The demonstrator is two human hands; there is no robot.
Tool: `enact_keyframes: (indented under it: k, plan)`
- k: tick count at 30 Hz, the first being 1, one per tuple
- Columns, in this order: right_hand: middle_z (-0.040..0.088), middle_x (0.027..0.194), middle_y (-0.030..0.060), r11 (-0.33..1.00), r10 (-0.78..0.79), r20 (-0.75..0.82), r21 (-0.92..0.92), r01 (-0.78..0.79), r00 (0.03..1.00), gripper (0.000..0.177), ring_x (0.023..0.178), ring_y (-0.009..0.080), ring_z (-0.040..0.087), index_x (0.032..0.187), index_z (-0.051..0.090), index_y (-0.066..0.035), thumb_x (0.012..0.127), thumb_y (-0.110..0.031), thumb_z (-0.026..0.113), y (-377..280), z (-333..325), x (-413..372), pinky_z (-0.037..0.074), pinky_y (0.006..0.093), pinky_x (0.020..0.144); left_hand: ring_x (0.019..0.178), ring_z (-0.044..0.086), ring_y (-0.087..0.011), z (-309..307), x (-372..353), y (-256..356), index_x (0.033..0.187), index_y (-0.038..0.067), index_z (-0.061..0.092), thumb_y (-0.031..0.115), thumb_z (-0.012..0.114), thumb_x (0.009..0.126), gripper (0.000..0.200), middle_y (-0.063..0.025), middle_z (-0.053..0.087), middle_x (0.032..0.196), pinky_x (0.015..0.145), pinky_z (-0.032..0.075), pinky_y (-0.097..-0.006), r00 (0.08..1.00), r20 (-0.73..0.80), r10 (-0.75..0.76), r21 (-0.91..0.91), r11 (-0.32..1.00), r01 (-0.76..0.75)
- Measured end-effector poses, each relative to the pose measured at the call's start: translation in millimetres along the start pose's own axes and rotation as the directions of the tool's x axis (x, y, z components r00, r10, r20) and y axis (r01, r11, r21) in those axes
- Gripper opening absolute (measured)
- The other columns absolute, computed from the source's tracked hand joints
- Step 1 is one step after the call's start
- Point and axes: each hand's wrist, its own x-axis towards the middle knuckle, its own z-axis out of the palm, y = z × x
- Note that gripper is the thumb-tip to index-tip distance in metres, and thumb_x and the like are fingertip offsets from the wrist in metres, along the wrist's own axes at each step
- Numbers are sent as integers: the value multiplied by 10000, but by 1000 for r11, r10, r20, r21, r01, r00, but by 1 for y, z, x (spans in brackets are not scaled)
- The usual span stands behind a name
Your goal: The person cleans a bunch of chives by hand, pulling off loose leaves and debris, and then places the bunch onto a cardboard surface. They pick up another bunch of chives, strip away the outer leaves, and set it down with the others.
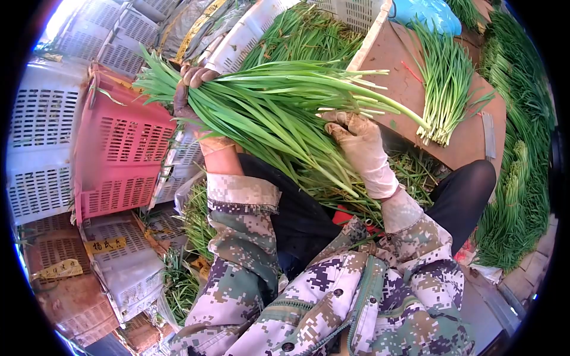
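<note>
A long, loose bunch of garlic chives (267, 101) stretches across my lap, leaf tips at the left and pale stem ends at the right. My left hand (193, 89), in a stained glove, is closed around the leafy end. Below the pale stem ends, my right hand (359, 142) wears a thin whitish glove and has its fingers curled against the stems, gripping part of the bunch. Some stalks fan downward between the two hands. A neat bundle of chives (445, 89) lies to the right on a brown board (407, 80), stem ends toward me.
A white crate (234, 50) full of greens stands ahead. To the left are a red crate (127, 139) and stacked white crates (44, 110). Along the right runs a long heap of chives (516, 107). A blue plastic bag (427, 15) sits at the far edge. Loose leaves surround my legs.
</note>
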Motion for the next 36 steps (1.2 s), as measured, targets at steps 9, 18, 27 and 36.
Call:
enact_keyframes:
  k: [9, 18, 27, 36]
  plan:
    - [665, 885, 88, 873, -260, 186, -373, 313, 948, 168, 844, 262, 646, 967, 662, -78, 832, -165, 614, -6, -20, -10, 517, 372, 725, 754, 477, -141, 9, 0, -7, 948, 28, 457, 16, 535, 817, 152, -20, 494, 800, 828, 418, -304, 999, -38, -19, 187, 982, 26]
    - [647, 774, 107, 860, 59, 247, -504, 76, 967, 70, 747, 301, 633, 833, 642, -98, 829, -155, 602, 54, -45, -44, 511, 381, 642, 783, 477, -141, 75, 32, 12, 873, 67, 473, 72, 575, 830, 110, 1, 495, 769, 842, 409, -313, 992, 85, -97, 296, 953, 68]
    - [638, 765, 63, 908, 104, -173, 418, -23, 979, 137, 639, 147, 567, 897, 650, -42, 906, -160, 581, 22, -62, -30, 448, 299, 581, 839, 484, -182, 112, 35, -4, 857, 74, 479, 113, 538, 866, 71, -2, 498, 789, 857, 417, -321, 980, 179, -84, 528, 849, -24]
    - [642, 783, 89, 1000, 18, -274, 15, -14, 961, 42, 682, 219, 622, 835, 674, -60, 801, -64, 651, -12, -107, -56, 490, 318, 631, 849, 513, -202, 106, 49, -21, 837, 67, 504, 118, 517, 872, 63, -26, 514, 760, 856, 415, -332, 987, 133, -87, 535, 845, 2]
